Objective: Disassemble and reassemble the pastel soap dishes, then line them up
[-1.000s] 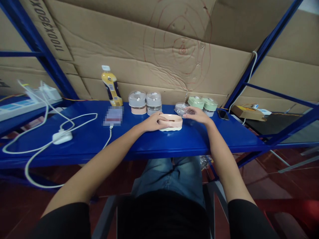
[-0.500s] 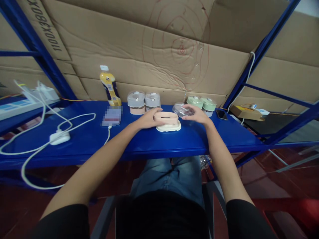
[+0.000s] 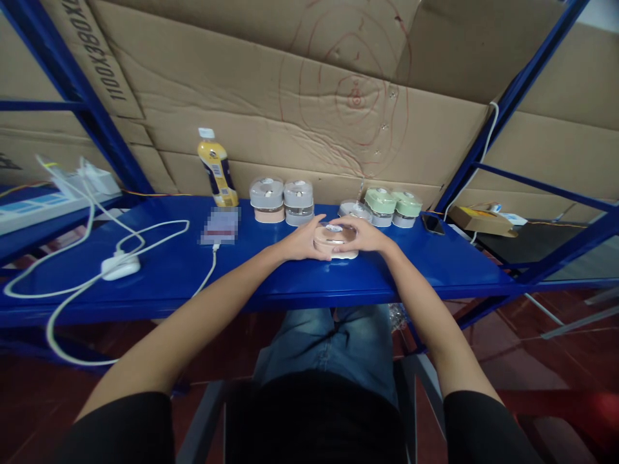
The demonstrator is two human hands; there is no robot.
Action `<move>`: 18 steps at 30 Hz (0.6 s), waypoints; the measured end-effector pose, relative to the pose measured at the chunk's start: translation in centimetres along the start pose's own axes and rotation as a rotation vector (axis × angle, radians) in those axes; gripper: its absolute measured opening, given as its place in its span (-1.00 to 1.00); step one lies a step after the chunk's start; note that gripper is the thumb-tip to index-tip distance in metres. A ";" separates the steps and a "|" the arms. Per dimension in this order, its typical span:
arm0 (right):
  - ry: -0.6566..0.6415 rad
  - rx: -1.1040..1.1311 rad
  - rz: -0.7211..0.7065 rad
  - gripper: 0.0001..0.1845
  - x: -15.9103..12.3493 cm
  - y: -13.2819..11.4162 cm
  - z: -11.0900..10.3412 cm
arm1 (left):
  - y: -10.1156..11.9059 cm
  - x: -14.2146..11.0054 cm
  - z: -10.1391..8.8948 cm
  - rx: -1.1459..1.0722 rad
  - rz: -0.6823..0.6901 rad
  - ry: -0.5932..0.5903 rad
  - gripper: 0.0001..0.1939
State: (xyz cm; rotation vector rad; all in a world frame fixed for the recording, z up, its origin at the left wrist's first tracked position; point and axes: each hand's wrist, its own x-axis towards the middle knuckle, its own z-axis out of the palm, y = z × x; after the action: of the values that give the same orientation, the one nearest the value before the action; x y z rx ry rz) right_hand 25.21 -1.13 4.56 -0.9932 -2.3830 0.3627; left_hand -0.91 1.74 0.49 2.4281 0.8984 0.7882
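Note:
A small pink box (image 3: 325, 243) with a slot in its top sits on a cream scalloped base (image 3: 346, 255) near the front of the blue table. Over its top lies a clear plastic lid (image 3: 333, 228). My left hand (image 3: 304, 241) is curved round the left side of the box, thumb at the back and fingers in front. From the right, my right hand (image 3: 368, 236) grips the lid, its fingers across the front. Whether the lid is fully seated, I cannot tell. Just behind my right hand lies another clear lid (image 3: 354, 209).
Lidded boxes stand along the back: pink (image 3: 269, 214) and grey (image 3: 300, 215) left, green-topped ones (image 3: 407, 205) right. A yellow bottle (image 3: 217, 169), a blurred phone-like item (image 3: 220, 225) and a white charger with cable (image 3: 120, 266) are leftward. A dark phone (image 3: 432, 224) lies right.
My right hand has brought the clear lid left from the back of the table onto the pink box. My left hand stays at the box's left side.

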 end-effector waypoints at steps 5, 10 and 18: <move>-0.002 -0.059 0.000 -0.11 -0.1 0.3 0.4 | -0.2 0.1 -0.1 0.002 0.007 -0.010 0.40; -0.057 -0.175 0.161 0.05 -0.8 -0.3 -0.6 | -1.2 0.1 -0.8 0.023 0.021 0.066 0.14; -0.020 -0.426 0.411 -0.02 -0.8 -3.1 -0.4 | 0.2 2.2 -4.6 0.526 0.003 0.360 -0.44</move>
State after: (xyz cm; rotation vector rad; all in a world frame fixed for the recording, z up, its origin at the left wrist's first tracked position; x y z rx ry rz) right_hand 24.15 -3.83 5.88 -1.6882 -2.3107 0.0006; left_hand -2.39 4.02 4.80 2.7745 1.3850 1.1302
